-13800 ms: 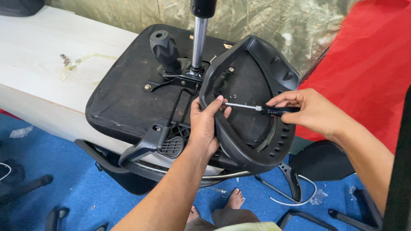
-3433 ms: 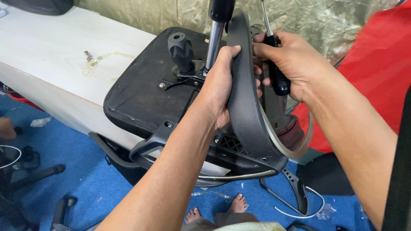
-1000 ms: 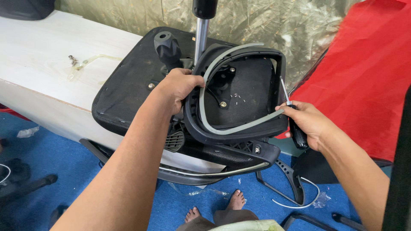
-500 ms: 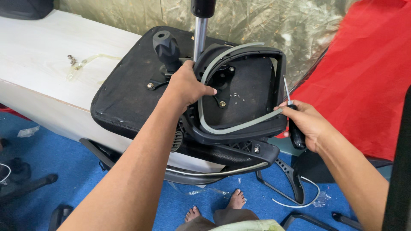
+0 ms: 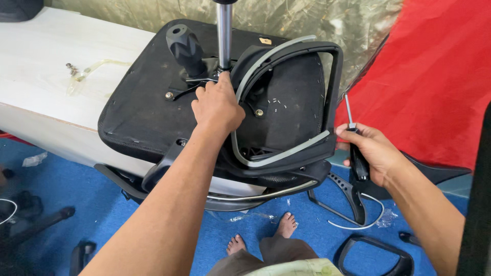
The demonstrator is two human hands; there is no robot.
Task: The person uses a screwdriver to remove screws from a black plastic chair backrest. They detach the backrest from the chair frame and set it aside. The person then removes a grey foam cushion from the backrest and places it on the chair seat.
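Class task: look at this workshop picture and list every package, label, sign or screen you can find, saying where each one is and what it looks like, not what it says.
Small tan tag or scrap: on the upturned black chair seat, near its far edge beside the metal post; squarish, pale brown, possibly a label.
Clear plastic bag: flat on the white tabletop, holding small metal screws.
No signs or screens visible.

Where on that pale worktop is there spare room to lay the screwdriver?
The worktop is bare left of the upturned chair seat, apart from loose screws. The seat is crowded: knob, metal post, left hand.
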